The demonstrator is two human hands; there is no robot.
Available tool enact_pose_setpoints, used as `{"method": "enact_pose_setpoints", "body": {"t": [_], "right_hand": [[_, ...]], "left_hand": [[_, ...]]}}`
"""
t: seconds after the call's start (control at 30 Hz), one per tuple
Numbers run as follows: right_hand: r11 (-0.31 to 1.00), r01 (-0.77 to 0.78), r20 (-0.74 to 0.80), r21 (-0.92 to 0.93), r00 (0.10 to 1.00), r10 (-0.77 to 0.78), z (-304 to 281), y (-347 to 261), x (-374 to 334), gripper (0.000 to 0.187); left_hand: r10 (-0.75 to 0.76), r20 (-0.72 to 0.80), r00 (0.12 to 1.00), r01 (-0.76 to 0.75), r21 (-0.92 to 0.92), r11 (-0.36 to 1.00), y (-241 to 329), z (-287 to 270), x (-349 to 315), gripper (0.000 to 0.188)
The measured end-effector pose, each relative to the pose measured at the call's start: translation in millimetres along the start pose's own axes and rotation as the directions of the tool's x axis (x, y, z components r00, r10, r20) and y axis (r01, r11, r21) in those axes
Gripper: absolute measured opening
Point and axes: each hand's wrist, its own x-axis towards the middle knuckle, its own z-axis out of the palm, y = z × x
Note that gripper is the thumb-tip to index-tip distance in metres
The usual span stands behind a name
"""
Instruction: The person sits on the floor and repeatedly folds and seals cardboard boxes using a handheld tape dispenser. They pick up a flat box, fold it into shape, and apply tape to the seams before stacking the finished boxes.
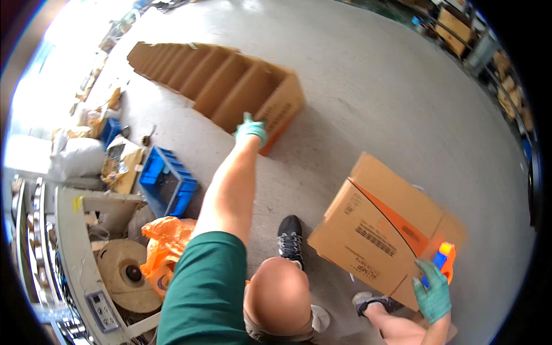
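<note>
Green sleeve and a bent knee fill the foreground at six o'clock as a worker in teal gloves stretches between two jobs on a concrete warehouse floor [374,86].

At nine o'clock sit one blue plastic crate [167,181] and one orange plastic bag [167,241], with a single large roll of tape or film [123,273] on a white machine frame [72,241] at eight o'clock.

Towards twelve o'clock, the left hand [251,129] reaches the near end of a row of flattened cardboard boxes [213,80] standing on edge; its fingers rest on the last sheet's top edge, though whether they have closed on it cannot be told. Some eight or nine sheets can be counted, the far ones blurring together.

At four o'clock stands one assembled carton [382,221], tilted, its top flaps shut and an orange strip running along the seam, so sealing looks well advanced. The right hand [434,293] is wrapped firmly round one orange-and-blue tape dispenser [443,259], held against the carton's lower corner.

By this count, one box is made up and the row awaits.
</note>
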Motion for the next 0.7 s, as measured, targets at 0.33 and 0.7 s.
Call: {"method": "enact_pose_setpoints", "body": {"t": [0.33,0.7], "right_hand": [[0.888,-0.339,-0.205,-0.312,0.936,0.285,-13,26,-25,0.063],[0.831,-0.410,-0.113,-0.375,0.910,0.398,55,124,-22,0.050]], "left_hand": [[0.509,-0.351,0.786,-0.555,-0.037,0.831,52,-10,-68,0.031],[0.465,0.452,0.761,-0.278,-0.420,0.864,163,-3,-224,0.037]]}}
